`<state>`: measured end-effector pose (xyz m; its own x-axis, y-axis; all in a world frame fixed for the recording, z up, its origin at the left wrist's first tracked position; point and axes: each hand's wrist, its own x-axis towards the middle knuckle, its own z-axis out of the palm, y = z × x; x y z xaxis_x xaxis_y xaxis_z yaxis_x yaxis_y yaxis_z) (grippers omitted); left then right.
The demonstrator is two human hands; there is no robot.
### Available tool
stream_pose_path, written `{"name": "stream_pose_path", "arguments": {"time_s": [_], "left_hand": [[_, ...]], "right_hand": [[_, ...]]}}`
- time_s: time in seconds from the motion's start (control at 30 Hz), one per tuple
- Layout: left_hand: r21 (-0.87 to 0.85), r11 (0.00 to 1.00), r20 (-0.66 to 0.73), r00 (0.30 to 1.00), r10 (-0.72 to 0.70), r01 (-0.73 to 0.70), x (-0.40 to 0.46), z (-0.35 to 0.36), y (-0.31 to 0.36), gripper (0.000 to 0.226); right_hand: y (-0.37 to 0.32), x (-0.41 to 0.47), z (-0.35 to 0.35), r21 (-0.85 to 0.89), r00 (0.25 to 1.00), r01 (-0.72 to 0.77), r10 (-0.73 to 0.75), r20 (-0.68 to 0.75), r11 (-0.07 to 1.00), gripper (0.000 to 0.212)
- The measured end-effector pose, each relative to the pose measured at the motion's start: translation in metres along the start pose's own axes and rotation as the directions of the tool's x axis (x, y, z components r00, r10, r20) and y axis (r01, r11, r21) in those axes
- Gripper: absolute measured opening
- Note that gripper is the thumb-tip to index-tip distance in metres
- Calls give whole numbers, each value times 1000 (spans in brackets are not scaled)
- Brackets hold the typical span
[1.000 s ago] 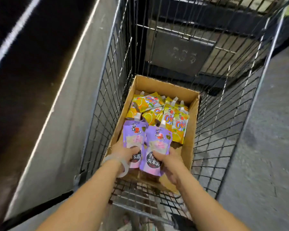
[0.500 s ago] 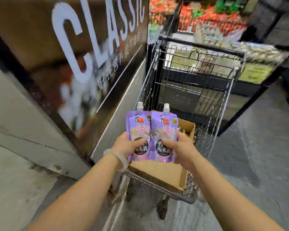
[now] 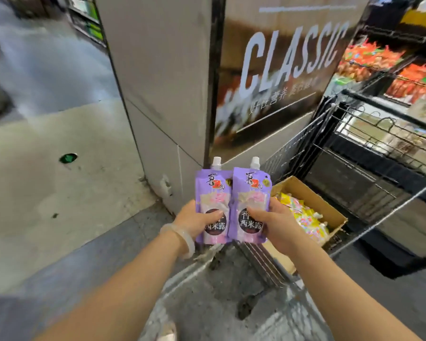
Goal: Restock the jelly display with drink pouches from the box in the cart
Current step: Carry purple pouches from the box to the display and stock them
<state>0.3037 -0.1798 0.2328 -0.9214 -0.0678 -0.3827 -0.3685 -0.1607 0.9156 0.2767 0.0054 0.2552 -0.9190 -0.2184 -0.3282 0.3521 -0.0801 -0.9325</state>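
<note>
We see two purple pouches held upright side by side at the centre of the view, white caps up, their inner edges touching or slightly overlapping. The left hand [image 3: 194,221] grips the left pouch [image 3: 212,193] low down, thumb curled across its front over the dark round label, the other fingers hidden behind it. A pale bangle [image 3: 180,238] sits on that wrist. The right hand [image 3: 272,222] grips the right pouch [image 3: 250,195] the same way, thumb pressed across the front near the printed characters, fingers wrapped behind.

At about four o'clock from the pouches, the open cardboard box [image 3: 312,198] lies in the wire cart [image 3: 354,153], which fills the right side of the view. In the box we see yellow pouches [image 3: 303,217]; the picture is blurred there, so their number is hard to tell.

At twelve o'clock stands a grey pillar [image 3: 158,94], and at one o'clock a dark sign [image 3: 280,65] with the word CLASSIC in pale letters. Toward two o'clock, beyond the cart, is a shelf of orange packages [image 3: 369,60], smeared by blur. Pale floor [image 3: 47,168] spreads out at nine o'clock, with a small green mark [image 3: 68,158] on it.
</note>
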Motion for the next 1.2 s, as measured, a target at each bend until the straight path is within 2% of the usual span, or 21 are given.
{"name": "stream_pose_path", "arguments": {"time_s": [0.13,0.23,0.37,0.4,0.47,0.5,0.57,0.7,0.83,0.9,1.0,1.2], "left_hand": [[-85,996,-156,988,-4,-9,-65,-47,-20,26],[-140,988,-290,957,20,-63,-119,-91,-27,22],[-217,964,-491,871,26,-151,-209,-151,-40,34],[-227,959,-539,842,22,-171,-237,-166,-44,34],[-252,947,-615,789,2,-199,-286,-192,-50,49],[-260,938,-653,757,3,-228,-314,-205,-56,45],[-267,917,-730,684,7,-295,-382,-233,-73,23],[-284,877,-836,548,-28,-388,-521,-274,-107,36],[-224,861,-921,388,-34,-457,-647,-310,-141,24],[-204,852,-952,302,-57,-483,-706,-321,-158,24],[-217,829,-969,218,-118,-515,-783,-333,-183,20],[-192,768,-974,25,-224,-611,-893,-367,-230,31]], "right_hand": [[20,-24,54,-20,987,-82,84,134,996,41],[28,-48,108,-73,955,-98,115,272,993,29],[44,-93,190,-145,873,-93,151,464,985,27],[49,-108,213,-162,845,-85,157,512,983,28],[60,-136,255,-181,789,-73,167,591,981,24],[67,-154,277,-193,756,-63,173,631,979,22],[86,-202,326,-236,687,-32,193,701,971,24],[130,-313,414,-278,560,21,219,799,960,33],[175,-421,489,-289,396,36,251,883,957,28],[198,-472,521,-298,337,22,273,901,954,29],[229,-540,559,-337,221,1,328,918,942,29],[273,-651,632,-361,19,85,361,932,929,29]]}}
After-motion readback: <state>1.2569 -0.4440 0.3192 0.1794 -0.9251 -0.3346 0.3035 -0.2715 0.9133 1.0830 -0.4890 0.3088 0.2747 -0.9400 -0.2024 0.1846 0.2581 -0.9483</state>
